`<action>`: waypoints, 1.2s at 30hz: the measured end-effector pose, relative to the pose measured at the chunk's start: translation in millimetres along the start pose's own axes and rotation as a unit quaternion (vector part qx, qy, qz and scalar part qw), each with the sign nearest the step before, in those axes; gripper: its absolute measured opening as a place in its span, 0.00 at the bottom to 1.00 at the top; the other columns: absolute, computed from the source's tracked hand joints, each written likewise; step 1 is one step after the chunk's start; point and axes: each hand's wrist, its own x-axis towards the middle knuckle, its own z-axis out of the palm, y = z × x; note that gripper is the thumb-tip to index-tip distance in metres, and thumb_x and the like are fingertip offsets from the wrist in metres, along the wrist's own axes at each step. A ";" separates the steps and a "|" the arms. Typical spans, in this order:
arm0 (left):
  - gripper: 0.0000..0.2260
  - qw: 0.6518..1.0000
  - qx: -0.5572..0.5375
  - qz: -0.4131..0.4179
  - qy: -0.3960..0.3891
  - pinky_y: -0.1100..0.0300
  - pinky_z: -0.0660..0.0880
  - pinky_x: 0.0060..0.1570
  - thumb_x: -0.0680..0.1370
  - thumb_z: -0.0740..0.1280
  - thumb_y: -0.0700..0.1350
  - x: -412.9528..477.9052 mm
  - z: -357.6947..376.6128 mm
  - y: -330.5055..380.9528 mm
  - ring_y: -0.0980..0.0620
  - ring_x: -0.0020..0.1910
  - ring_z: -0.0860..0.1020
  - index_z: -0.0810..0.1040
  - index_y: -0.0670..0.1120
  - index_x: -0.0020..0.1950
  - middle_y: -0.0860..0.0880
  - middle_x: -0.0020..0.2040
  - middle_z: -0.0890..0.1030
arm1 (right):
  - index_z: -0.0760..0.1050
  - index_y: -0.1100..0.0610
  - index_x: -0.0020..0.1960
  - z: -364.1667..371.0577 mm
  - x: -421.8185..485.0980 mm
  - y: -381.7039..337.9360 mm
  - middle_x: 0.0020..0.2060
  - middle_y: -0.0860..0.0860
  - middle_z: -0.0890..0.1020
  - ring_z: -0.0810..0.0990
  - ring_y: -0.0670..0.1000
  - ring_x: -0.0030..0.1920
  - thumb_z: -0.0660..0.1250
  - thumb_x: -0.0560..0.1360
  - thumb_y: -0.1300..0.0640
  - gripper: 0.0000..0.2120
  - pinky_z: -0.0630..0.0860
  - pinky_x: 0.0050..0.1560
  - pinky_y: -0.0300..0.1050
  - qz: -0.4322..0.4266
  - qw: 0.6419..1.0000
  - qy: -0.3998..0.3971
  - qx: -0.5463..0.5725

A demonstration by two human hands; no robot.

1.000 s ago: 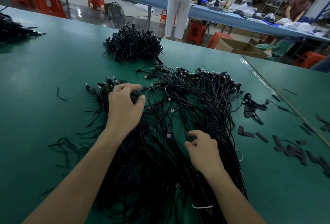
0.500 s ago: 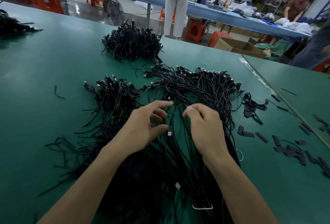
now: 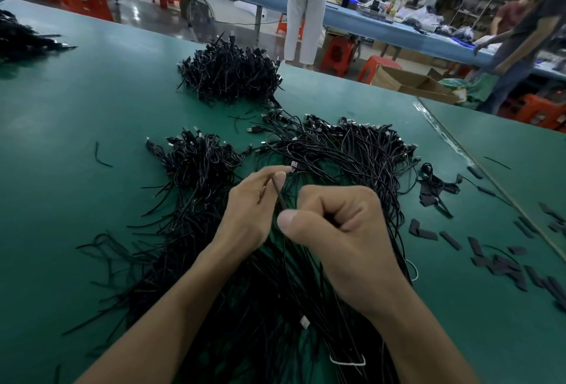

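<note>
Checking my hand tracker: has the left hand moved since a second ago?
Yes. The left hand has left the small cable heap and come right, toward the right hand, now pinching a cable.

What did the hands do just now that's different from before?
The left hand left the small bundle and came to the middle; the right hand moved up to meet it. Both now hold one black cable, the left pinching, the right curled round it. The far pile and black strips stayed put.
</note>
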 end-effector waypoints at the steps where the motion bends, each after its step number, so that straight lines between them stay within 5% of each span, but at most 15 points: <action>1: 0.12 0.999 -0.008 0.006 0.033 0.64 0.73 0.51 0.84 0.57 0.35 0.8 4.1 -0.9 0.56 0.46 0.77 0.80 0.36 0.58 0.52 0.45 0.79 | 0.63 0.53 0.25 -1.2 -1.6 1.4 0.22 0.46 0.63 0.58 0.44 0.24 0.65 0.69 0.69 0.20 0.58 0.26 0.37 0.017 1.000 -0.020 -0.001; 3: 0.14 0.997 -0.015 0.009 0.074 0.59 0.74 0.45 0.85 0.57 0.38 2.8 9.6 -3.4 0.57 0.38 0.76 0.81 0.36 0.54 0.52 0.40 0.79 | 0.63 0.52 0.25 -4.8 -4.7 5.6 0.21 0.44 0.63 0.58 0.43 0.23 0.66 0.70 0.67 0.21 0.58 0.25 0.37 0.062 0.997 -0.036 -0.024; 5: 0.18 0.995 -0.024 0.022 0.092 0.47 0.76 0.42 0.86 0.55 0.46 5.1 9.3 -7.6 0.45 0.35 0.77 0.81 0.40 0.48 0.42 0.38 0.80 | 0.64 0.52 0.25 -15.1 -6.1 11.3 0.21 0.45 0.63 0.59 0.43 0.22 0.67 0.72 0.61 0.20 0.59 0.24 0.37 0.124 0.989 -0.007 -0.077; 7: 0.19 0.992 -0.050 0.057 0.104 0.42 0.79 0.46 0.86 0.53 0.48 7.1 5.5 -7.6 0.43 0.31 0.75 0.75 0.43 0.42 0.44 0.33 0.77 | 0.69 0.53 0.26 -28.8 -5.6 18.3 0.22 0.47 0.68 0.63 0.47 0.23 0.67 0.74 0.56 0.18 0.64 0.26 0.45 0.199 0.966 0.022 -0.165; 9: 0.18 0.985 -0.054 0.128 0.102 0.51 0.82 0.43 0.86 0.52 0.51 9.5 -1.0 -4.0 0.55 0.26 0.68 0.69 0.45 0.40 0.54 0.29 0.70 | 0.76 0.52 0.35 -38.3 -2.7 21.0 0.26 0.47 0.78 0.73 0.51 0.29 0.64 0.77 0.52 0.12 0.75 0.35 0.57 0.261 0.943 0.017 -0.207; 12: 0.20 0.979 0.025 0.198 0.050 0.68 0.65 0.24 0.83 0.53 0.60 11.4 -9.7 2.0 0.56 0.24 0.67 0.67 0.50 0.37 0.54 0.31 0.71 | 0.77 0.45 0.52 -41.1 1.5 18.2 0.37 0.47 0.86 0.84 0.46 0.41 0.54 0.73 0.44 0.16 0.77 0.51 0.50 0.290 0.941 0.008 -0.173; 16: 0.18 0.947 0.153 0.280 -0.046 0.64 0.64 0.31 0.84 0.55 0.58 8.2 -15.8 0.3 0.58 0.30 0.65 0.65 0.50 0.38 0.55 0.32 0.67 | 0.73 0.40 0.56 -32.2 5.0 11.6 0.36 0.48 0.85 0.83 0.52 0.38 0.61 0.68 0.39 0.18 0.78 0.38 0.50 0.236 0.954 0.049 -0.177; 18: 0.13 0.927 0.205 0.305 -0.071 0.57 0.66 0.34 0.84 0.56 0.54 7.7 -14.7 -5.2 0.53 0.34 0.66 0.67 0.51 0.41 0.54 0.36 0.68 | 0.71 0.40 0.61 -28.3 3.3 9.8 0.33 0.45 0.82 0.79 0.44 0.29 0.69 0.68 0.39 0.23 0.76 0.31 0.38 0.192 0.952 0.072 -0.228; 22: 0.07 0.908 0.270 0.300 -0.114 0.52 0.67 0.37 0.83 0.53 0.52 4.9 -10.2 -11.0 0.51 0.36 0.63 0.59 0.59 0.46 0.53 0.38 0.64 | 0.72 0.40 0.64 -26.0 1.2 9.0 0.36 0.40 0.81 0.79 0.38 0.37 0.69 0.63 0.30 0.32 0.73 0.34 0.32 0.138 0.927 0.121 -0.328; 27: 0.10 0.924 0.263 0.251 -0.120 0.57 0.67 0.38 0.83 0.53 0.54 5.7 -7.9 -15.2 0.53 0.38 0.67 0.70 0.53 0.46 0.54 0.40 0.68 | 0.82 0.46 0.52 -28.0 1.6 11.5 0.42 0.40 0.81 0.80 0.41 0.42 0.64 0.76 0.37 0.16 0.78 0.42 0.42 0.134 0.882 0.103 -0.441; 29: 0.07 0.950 0.230 0.178 -0.110 0.59 0.69 0.40 0.82 0.57 0.52 8.0 -11.2 -21.5 0.58 0.41 0.72 0.73 0.54 0.47 0.57 0.43 0.73 | 0.82 0.47 0.49 -34.3 -0.4 14.9 0.43 0.41 0.79 0.77 0.41 0.41 0.64 0.79 0.43 0.11 0.72 0.38 0.36 0.130 0.856 0.136 -0.482; 33: 0.10 0.991 0.117 0.066 -0.013 0.65 0.72 0.34 0.83 0.62 0.47 15.0 -15.9 -28.6 0.59 0.34 0.75 0.79 0.48 0.45 0.57 0.41 0.79 | 0.79 0.50 0.48 -49.3 -3.7 20.5 0.40 0.42 0.73 0.72 0.40 0.38 0.63 0.81 0.47 0.10 0.65 0.37 0.40 0.143 0.825 0.199 -0.509; 36: 0.23 0.990 0.051 0.108 0.080 0.55 0.68 0.28 0.83 0.54 0.57 15.9 -14.7 -18.3 0.53 0.27 0.68 0.76 0.40 0.42 0.46 0.33 0.76 | 0.78 0.51 0.48 -53.4 -5.6 26.3 0.40 0.44 0.70 0.72 0.45 0.40 0.62 0.81 0.46 0.11 0.69 0.40 0.43 0.185 0.793 0.153 -0.560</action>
